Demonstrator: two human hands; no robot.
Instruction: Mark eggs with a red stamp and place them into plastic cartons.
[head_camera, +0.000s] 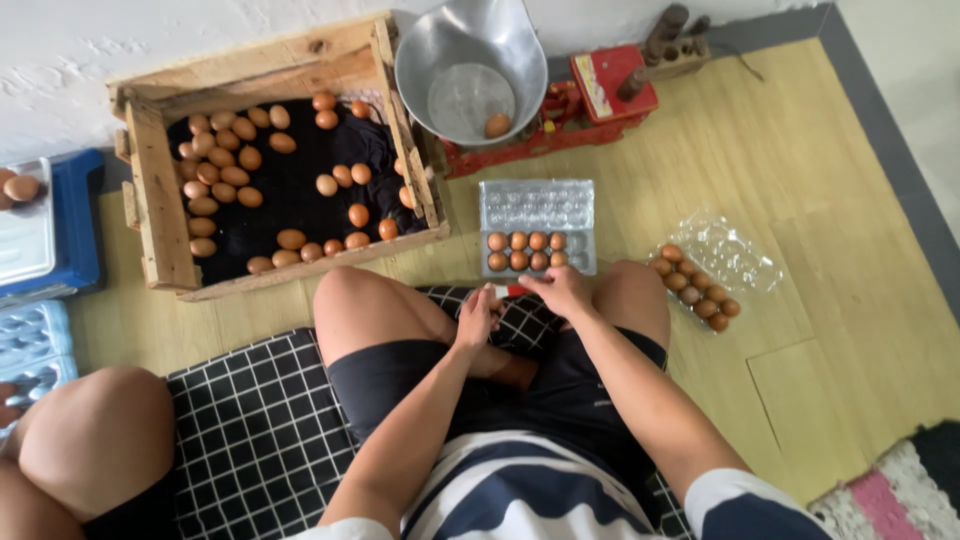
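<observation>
- A small red-and-white object (507, 291), too small to identify, is pinched between the left hand (476, 318) and the right hand (560, 291).
- It is held just before the near edge of an open clear egg carton (537, 226) on the wooden floor (800, 200).

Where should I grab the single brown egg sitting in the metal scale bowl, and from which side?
Take the single brown egg across its narrow middle, fingers coming straight down from above. The round metal scale bowl walls rise around it, so the open top looks like the only free approach, and nothing else crowds it there.
</observation>
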